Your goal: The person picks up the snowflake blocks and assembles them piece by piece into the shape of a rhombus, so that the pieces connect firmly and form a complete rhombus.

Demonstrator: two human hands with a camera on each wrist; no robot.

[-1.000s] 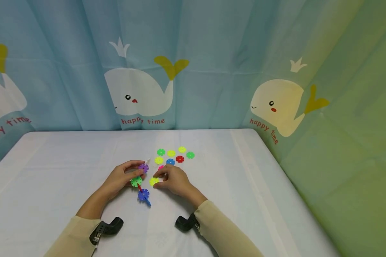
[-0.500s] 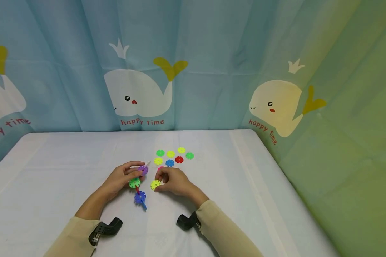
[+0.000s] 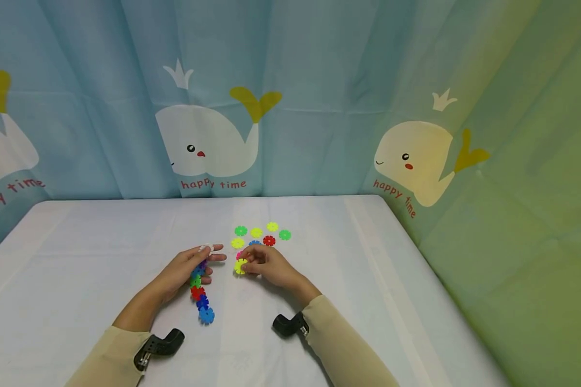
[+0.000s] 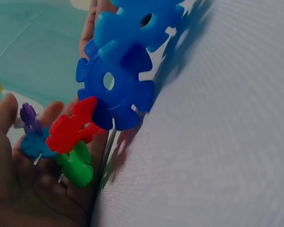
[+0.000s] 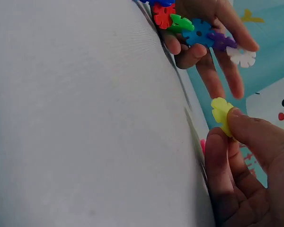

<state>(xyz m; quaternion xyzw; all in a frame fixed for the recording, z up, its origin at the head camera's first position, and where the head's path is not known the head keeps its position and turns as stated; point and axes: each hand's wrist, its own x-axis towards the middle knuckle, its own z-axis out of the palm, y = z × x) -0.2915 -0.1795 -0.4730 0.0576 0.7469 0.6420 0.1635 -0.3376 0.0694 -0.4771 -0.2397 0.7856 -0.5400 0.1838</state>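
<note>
My left hand point(image 3: 176, 271) holds a chain of interlocking snowflake discs between thumb and fingers. The white disc point(image 5: 243, 57) forms its upper end, beside the thumb. Below it come a purple disc point(image 5: 222, 41), a blue disc point(image 5: 199, 33), a green disc point(image 4: 76, 164) and a red disc point(image 4: 72, 127). Past the palm, a dark blue disc point(image 4: 125, 101) and a light blue disc point(image 3: 206, 315) hang at the near end. A yellow snowflake disc point(image 3: 240, 266) is pinched between thumb and forefinger of my right hand point(image 3: 273, 267), apart from the chain.
Loose discs lie beyond the hands on the white table point(image 3: 344, 269): green point(image 3: 241, 230), yellow point(image 3: 256, 233) and red point(image 3: 269, 241) among them. The right hand partly covers a blue disc point(image 3: 254, 243) and a pink one point(image 3: 239, 255). A whale-print curtain point(image 3: 319, 107) hangs behind.
The chain has turned in my left hand and its near end has swung left and nearer, as the fingers straightened. My right hand has shifted slightly away and right with the yellow disc.
</note>
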